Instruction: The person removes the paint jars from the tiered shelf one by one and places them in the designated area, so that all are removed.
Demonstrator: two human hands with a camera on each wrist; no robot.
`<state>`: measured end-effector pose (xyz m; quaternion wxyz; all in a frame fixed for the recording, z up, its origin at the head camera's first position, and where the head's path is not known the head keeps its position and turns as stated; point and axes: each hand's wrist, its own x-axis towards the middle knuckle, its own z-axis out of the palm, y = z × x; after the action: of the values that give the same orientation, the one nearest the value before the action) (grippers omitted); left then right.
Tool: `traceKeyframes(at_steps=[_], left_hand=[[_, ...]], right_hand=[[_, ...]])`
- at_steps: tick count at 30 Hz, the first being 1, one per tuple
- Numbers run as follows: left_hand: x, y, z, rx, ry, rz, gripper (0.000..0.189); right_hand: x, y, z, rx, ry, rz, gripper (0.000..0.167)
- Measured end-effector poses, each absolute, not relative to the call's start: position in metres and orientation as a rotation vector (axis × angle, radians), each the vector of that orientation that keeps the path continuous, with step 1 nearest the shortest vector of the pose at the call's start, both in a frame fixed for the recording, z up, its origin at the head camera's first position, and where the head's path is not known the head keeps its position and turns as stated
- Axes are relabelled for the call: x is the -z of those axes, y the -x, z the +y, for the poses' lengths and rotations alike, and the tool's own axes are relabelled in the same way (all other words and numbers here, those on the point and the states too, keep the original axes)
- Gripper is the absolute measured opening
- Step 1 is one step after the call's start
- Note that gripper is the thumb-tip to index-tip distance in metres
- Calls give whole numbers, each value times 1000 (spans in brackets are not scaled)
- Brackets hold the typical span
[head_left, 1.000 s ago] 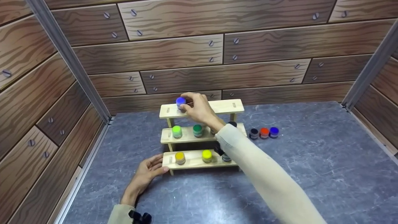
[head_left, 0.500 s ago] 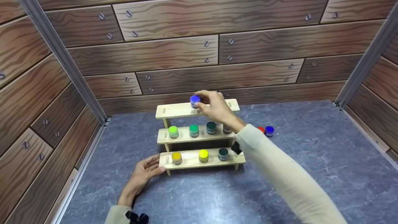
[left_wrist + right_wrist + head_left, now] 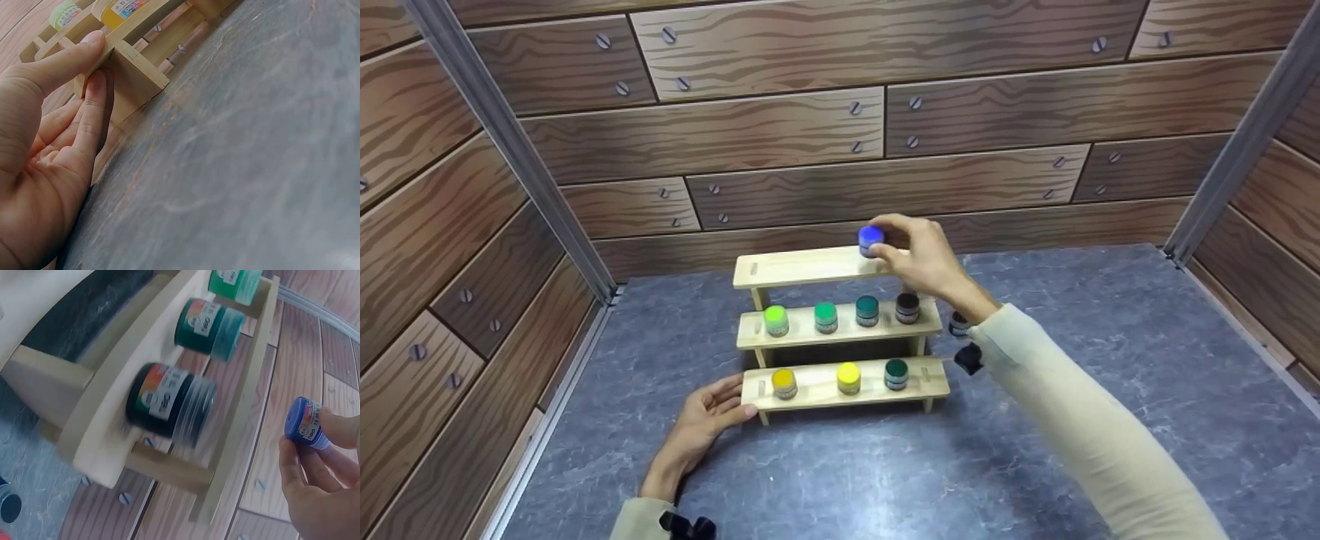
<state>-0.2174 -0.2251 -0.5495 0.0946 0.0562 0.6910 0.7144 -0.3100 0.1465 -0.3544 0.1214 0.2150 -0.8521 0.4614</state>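
Observation:
My right hand (image 3: 928, 255) pinches a small blue paint jar (image 3: 871, 241) between thumb and fingers, over the right part of the top step of a three-tier wooden display stand (image 3: 802, 264). In the right wrist view the blue jar (image 3: 304, 421) shows its label. With thumb on top and fingers below, my left hand (image 3: 701, 416) grips the left end of the lowest step; the left wrist view shows the thumb (image 3: 93, 42) at the board's corner. The middle step bears light green (image 3: 776, 321), green (image 3: 826, 318), teal (image 3: 867, 310) and black (image 3: 907, 307) paint jars.
On the lowest step stand ochre (image 3: 784, 383), yellow (image 3: 849, 378) and dark green (image 3: 896, 374) jars. A dark jar (image 3: 958, 324) is on the marbled grey tabletop (image 3: 810, 480) right of the stand, partly behind my right wrist. Wood-patterned walls (image 3: 780, 135) enclose the back and sides.
My right hand has carried the blue paint jar rightward along the top step, from its left part to its right part. My left hand has kept its grip on the stand.

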Motion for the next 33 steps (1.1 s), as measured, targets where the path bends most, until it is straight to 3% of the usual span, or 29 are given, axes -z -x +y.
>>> traceKeyframes(at_steps=[33], left_hand=[[551,217,-226,-2106,-196,2060,80]], right_hand=[[363,313,277,-1322,-412,-2614,45]])
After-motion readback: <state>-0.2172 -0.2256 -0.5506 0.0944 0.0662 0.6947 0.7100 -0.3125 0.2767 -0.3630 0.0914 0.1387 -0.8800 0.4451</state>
